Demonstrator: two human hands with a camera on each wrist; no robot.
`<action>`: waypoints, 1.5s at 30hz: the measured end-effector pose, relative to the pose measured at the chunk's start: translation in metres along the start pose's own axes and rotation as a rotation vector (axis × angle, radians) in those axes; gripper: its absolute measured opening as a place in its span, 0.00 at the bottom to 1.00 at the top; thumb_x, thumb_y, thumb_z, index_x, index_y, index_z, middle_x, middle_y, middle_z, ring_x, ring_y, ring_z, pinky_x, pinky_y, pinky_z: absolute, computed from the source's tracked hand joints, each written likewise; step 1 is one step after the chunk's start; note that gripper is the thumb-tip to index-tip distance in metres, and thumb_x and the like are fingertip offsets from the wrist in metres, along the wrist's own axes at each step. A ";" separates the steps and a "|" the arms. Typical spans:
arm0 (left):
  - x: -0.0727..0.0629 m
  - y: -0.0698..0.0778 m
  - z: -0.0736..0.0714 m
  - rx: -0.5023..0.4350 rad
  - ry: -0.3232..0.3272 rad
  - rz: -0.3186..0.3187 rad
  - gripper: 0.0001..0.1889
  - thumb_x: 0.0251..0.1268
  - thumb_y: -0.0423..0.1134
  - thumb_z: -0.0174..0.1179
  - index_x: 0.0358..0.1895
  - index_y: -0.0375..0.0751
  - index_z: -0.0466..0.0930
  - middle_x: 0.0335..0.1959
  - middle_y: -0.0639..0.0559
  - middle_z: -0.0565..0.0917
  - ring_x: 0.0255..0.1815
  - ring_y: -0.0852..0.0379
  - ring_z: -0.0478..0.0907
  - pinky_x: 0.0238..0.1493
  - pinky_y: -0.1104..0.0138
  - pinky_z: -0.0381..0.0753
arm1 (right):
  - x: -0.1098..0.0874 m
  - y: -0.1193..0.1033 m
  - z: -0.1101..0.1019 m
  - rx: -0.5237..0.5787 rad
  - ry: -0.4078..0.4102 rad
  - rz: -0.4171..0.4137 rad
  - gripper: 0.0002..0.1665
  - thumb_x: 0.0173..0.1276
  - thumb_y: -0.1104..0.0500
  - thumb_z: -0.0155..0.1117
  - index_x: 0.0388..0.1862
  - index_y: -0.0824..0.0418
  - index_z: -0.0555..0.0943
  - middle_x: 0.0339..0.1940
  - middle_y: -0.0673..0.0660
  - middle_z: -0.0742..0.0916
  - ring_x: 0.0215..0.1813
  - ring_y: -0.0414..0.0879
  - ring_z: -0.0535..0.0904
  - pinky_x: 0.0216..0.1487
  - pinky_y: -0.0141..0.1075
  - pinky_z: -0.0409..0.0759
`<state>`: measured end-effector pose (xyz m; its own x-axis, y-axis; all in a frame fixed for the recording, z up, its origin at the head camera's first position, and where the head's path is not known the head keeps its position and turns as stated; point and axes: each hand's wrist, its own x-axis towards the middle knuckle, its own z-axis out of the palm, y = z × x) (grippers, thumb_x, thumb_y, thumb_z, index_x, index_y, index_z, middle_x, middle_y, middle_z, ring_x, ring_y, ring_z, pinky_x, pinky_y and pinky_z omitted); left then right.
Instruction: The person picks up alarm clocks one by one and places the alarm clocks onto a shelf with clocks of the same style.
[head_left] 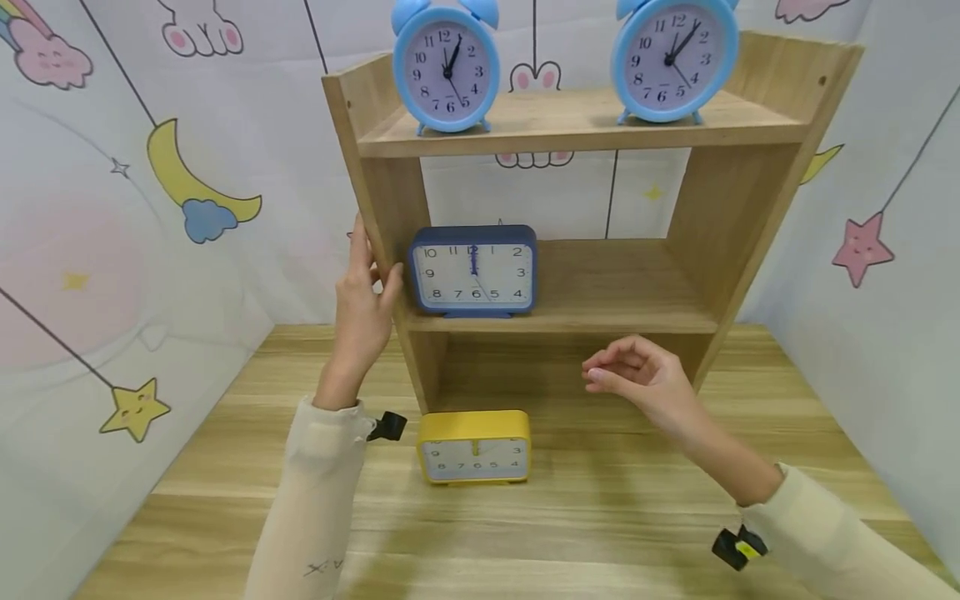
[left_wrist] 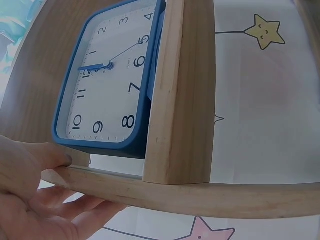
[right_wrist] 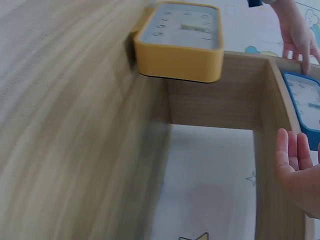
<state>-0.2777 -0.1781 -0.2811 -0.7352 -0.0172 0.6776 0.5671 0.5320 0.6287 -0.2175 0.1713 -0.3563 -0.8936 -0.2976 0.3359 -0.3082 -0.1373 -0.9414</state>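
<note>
My left hand (head_left: 365, 287) holds the left side panel of a wooden shelf (head_left: 562, 323), thumb at the inner side and fingers outside. In the left wrist view the thumb lies close to a blue rectangular clock (left_wrist: 107, 75), which stands on the middle board. Loosely curved, with nothing in its fingers, my right hand (head_left: 645, 379) is in the air before the lower opening. A yellow rectangular clock (head_left: 474, 446) stands on the table at the shelf's lower left. The right wrist view shows this yellow clock (right_wrist: 180, 47) sideways.
Two light blue round alarm clocks, one left (head_left: 447, 71) and one right (head_left: 675, 60), stand on the top board. The wood-grain table (head_left: 570, 517) spreads in front of the shelf. White printed cloth (head_left: 150, 275) hangs behind and at both sides.
</note>
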 end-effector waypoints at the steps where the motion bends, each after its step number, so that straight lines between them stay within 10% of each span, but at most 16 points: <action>1: 0.000 0.000 -0.001 0.002 0.001 0.000 0.40 0.75 0.28 0.51 0.82 0.53 0.41 0.73 0.40 0.67 0.63 0.38 0.75 0.51 0.47 0.82 | -0.001 0.003 0.001 -0.002 -0.005 0.000 0.11 0.68 0.74 0.63 0.44 0.76 0.72 0.44 0.62 0.86 0.44 0.52 0.86 0.49 0.46 0.85; 45: 0.000 0.000 -0.001 0.003 -0.003 0.023 0.40 0.75 0.28 0.51 0.82 0.53 0.40 0.74 0.42 0.65 0.65 0.41 0.73 0.52 0.47 0.82 | -0.013 0.082 0.043 -0.077 -0.278 0.268 0.42 0.73 0.59 0.65 0.79 0.67 0.57 0.73 0.72 0.67 0.70 0.67 0.67 0.64 0.45 0.76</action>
<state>-0.2773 -0.1786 -0.2805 -0.7229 -0.0026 0.6909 0.5829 0.5345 0.6120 -0.2166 0.1231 -0.4366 -0.8267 -0.5590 0.0639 -0.1090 0.0477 -0.9929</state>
